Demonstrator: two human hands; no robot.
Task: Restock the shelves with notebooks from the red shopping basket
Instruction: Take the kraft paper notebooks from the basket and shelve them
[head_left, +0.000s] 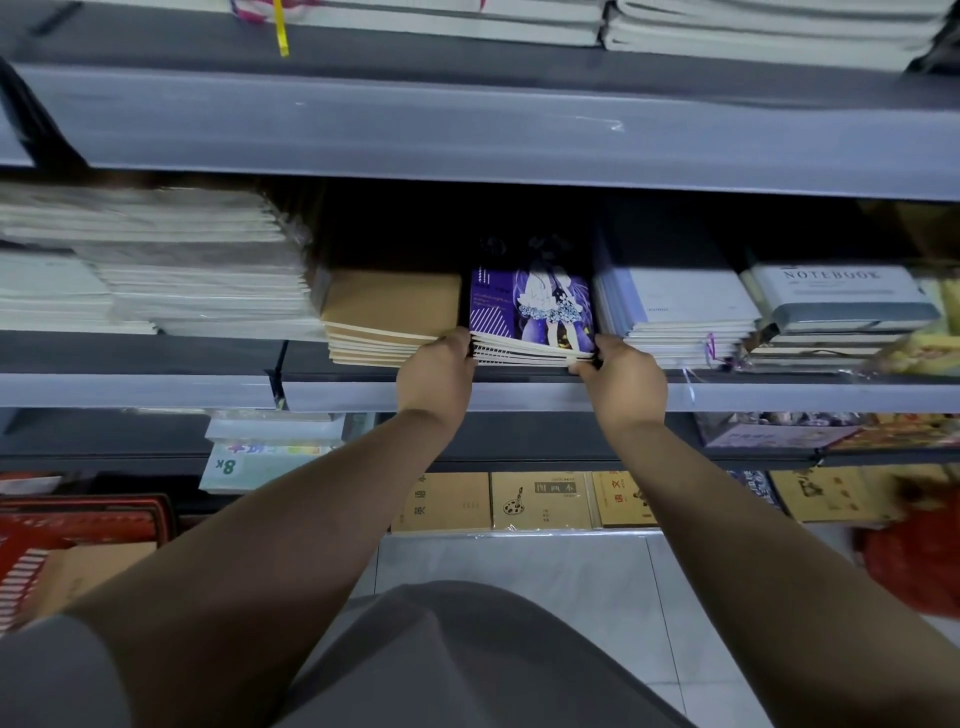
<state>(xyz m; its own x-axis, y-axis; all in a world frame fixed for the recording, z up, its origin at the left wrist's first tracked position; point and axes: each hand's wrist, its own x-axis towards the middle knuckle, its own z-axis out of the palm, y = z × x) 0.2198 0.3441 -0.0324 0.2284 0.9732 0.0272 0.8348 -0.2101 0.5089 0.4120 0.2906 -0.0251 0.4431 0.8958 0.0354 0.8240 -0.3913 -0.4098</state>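
On the middle shelf (519, 397), left hand (439, 371) and right hand (621, 376) grip the purple notebook stack (530, 312) at its front corners. Thin, floppy, probably slick covers; squeeze both sides, support underneath.

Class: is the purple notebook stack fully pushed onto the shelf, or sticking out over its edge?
On the shelf: the purple notebook stack sits behind the front edge, left hand and right hand gripping its corners.

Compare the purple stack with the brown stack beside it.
The purple stack has an illustrated cover; the brown stack is plain kraft. The left hand and right hand grip the purple one; the brown one sits unheld. Both lie flat on the same shelf.
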